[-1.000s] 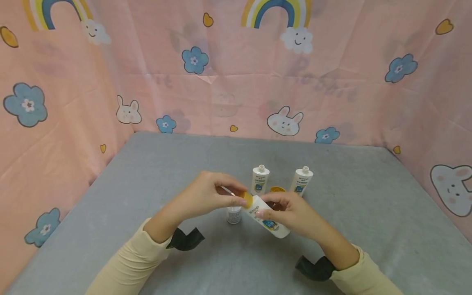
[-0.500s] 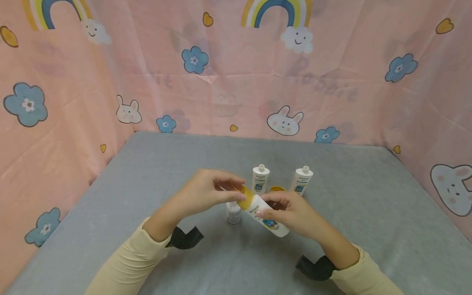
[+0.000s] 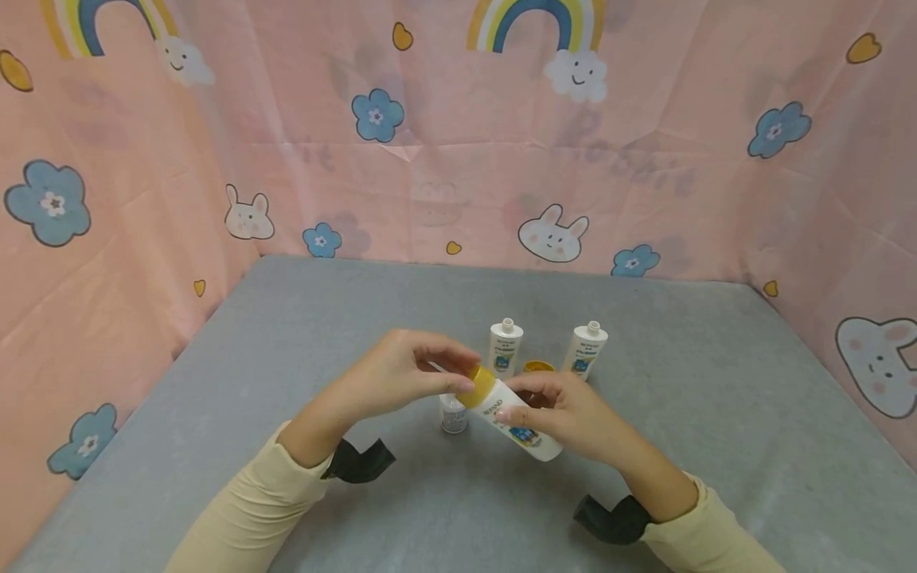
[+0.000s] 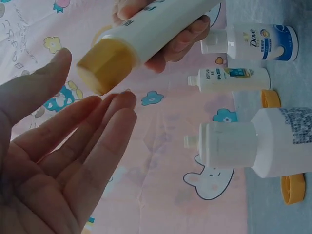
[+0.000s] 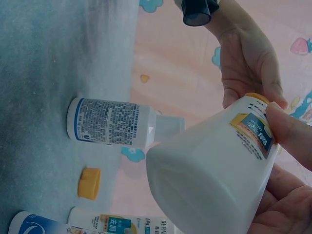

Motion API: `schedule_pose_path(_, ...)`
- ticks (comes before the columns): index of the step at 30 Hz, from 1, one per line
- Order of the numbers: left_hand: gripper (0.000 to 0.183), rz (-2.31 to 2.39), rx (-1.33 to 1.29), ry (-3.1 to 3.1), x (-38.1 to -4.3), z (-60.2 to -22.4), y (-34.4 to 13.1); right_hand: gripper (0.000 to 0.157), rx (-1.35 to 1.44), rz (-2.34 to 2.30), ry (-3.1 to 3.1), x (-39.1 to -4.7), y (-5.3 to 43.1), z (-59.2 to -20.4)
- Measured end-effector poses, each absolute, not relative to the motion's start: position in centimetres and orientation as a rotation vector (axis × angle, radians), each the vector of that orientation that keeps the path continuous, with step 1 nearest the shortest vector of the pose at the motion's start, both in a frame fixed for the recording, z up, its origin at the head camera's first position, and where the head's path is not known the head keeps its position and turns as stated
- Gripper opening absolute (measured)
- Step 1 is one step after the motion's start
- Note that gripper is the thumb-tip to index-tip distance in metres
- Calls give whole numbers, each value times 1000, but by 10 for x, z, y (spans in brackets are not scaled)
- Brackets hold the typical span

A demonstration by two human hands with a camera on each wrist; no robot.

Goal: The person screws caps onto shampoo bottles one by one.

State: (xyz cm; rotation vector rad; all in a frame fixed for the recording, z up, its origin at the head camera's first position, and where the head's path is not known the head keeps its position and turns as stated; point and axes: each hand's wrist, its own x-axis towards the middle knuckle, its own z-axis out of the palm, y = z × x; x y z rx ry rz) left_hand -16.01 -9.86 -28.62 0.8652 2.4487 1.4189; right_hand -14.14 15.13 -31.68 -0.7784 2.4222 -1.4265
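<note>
In the head view my right hand (image 3: 566, 410) holds a white bottle (image 3: 526, 434) tilted, its yellow cap (image 3: 476, 387) pointing up and left. The right thumb lies along the label side, with the fingers behind the bottle. My left hand (image 3: 401, 378) is at the cap. The left wrist view shows the left fingers (image 4: 109, 141) nearly straight and spread, with a gap between thumb and cap and the fingertips close below the cap's edge. In the right wrist view the bottle's base faces the camera and most of the cap is hidden.
Two uncapped white bottles (image 3: 506, 350) (image 3: 586, 352) stand behind the hands, with a loose yellow cap (image 3: 539, 367) between them. A small clear-capped bottle (image 3: 454, 418) stands below the left hand. The left wrist view shows a Dove bottle (image 4: 263, 43) and another loose yellow cap (image 4: 293, 189).
The left fingers have shifted and loosened about the yellow cap, so more of it shows than one second ago. The right hand and the bottle have hardly moved.
</note>
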Motion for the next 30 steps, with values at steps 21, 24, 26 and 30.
schedule_pose_path(21, 30, 1445, 1063, 2360, -161, -286, -99, 35, -774, -1489, 2296, -144, 155, -316)
schedule_pose_path(24, 39, 1448, 1069, 2365, -159, -284, -101, 36, -769, -1486, 2295, -144, 155, -315)
schedule_pose_path(26, 45, 1463, 1027, 2386, -158, -283, -101, 36, -754, -1480, 2311, -144, 154, -315)
schedule_pose_path(30, 46, 1489, 868, 2454, -157, -284, -99, 35, -727, -1485, 2338, -143, 153, -314)
